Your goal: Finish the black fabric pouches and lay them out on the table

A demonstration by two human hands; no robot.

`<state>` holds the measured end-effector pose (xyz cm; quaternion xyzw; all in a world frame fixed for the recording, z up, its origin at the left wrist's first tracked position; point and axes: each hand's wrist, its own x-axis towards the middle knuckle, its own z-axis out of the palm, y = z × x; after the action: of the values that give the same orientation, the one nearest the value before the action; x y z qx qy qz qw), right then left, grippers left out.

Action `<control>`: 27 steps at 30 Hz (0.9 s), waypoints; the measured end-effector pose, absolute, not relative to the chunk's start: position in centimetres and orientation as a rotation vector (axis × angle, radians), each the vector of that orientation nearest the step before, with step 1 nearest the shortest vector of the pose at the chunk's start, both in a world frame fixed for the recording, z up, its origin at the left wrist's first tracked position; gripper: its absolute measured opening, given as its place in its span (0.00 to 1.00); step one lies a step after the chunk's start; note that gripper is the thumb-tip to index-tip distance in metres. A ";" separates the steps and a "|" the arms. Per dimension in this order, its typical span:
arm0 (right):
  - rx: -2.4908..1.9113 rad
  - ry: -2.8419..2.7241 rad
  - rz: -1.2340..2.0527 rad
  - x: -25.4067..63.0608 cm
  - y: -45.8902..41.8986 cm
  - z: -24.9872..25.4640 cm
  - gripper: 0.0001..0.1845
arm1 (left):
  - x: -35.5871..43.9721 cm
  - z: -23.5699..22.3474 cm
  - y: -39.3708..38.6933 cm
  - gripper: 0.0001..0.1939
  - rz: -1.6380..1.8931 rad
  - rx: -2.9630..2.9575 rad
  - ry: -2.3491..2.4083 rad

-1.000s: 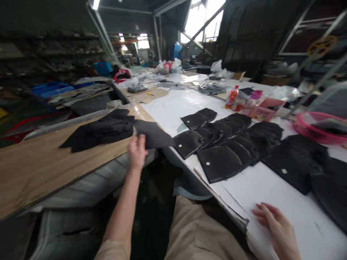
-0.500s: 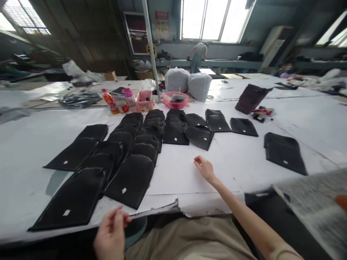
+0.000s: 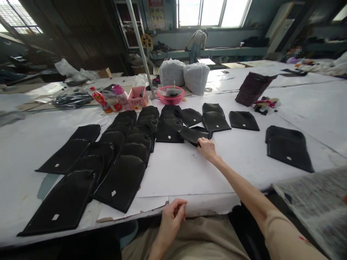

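Note:
My right hand (image 3: 207, 148) pinches the near edge of a black leather-like panel (image 3: 192, 134), which is lifted and bent off the table. Other dark pieces lie beside and behind it, among them a small panel (image 3: 192, 116) and a stack (image 3: 169, 130). My left hand (image 3: 173, 218) hovers at the table's front edge, thumb and fingers pressed together; whether anything is between them is hidden. To its left lie overlapping rows of the same black panels, the nearest (image 3: 121, 182) bearing a small white label (image 3: 113, 193).
White paper covers the table (image 3: 173, 169). A pink basin (image 3: 170, 96), a pink box (image 3: 137, 99) and bottles (image 3: 101, 100) stand behind the panels, near a metal pole (image 3: 139, 43). Another black stack (image 3: 288, 148) lies at right. A person (image 3: 197, 43) bends over a far bench.
My right hand has moved forward and taken hold of a panel's edge, raising it. My left hand has shifted right, away from the panel rows. The view has tilted slightly.

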<state>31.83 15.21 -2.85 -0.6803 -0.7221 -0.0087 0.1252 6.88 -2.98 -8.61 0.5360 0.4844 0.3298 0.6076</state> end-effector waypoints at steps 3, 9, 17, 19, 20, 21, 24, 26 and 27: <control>-1.967 -2.076 0.049 31.4 11.8 -3.6 0.06 | 7.4 -8.2 -2.0 0.17 0.819 1.083 1.141; -1.825 -2.069 0.289 26.7 1.7 -5.1 0.07 | 10.8 -7.0 0.3 0.33 0.962 0.773 1.037; -1.668 -1.942 0.444 30.6 -0.1 -4.1 0.04 | 11.3 -8.1 0.3 0.20 1.041 0.688 1.279; -1.848 -1.923 0.147 34.0 2.3 -5.1 0.07 | 11.2 -8.4 0.2 0.20 1.071 0.676 1.301; -1.890 -1.904 0.095 35.6 3.5 -5.8 0.08 | 11.1 -8.4 0.1 0.20 1.088 0.667 1.315; -1.911 -1.896 0.066 36.9 4.5 -6.6 0.09 | 10.9 -8.5 0.1 0.21 1.101 0.657 1.325; -1.950 -1.866 0.004 39.6 6.3 -8.7 0.11 | 9.5 -8.3 -0.3 0.23 1.146 0.604 1.363; -1.968 -1.837 -0.022 40.4 6.7 -9.5 0.11 | 7.9 -8.0 -0.7 0.25 1.185 0.580 1.400; -1.972 -1.823 -0.028 40.7 6.8 -9.7 0.12 | 7.0 -7.8 -1.0 0.25 1.195 0.585 1.414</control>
<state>40.67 6.83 -9.70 -0.7153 -0.6613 -0.0103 0.2257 7.02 -0.95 -7.83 0.2485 0.6011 0.5081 0.5646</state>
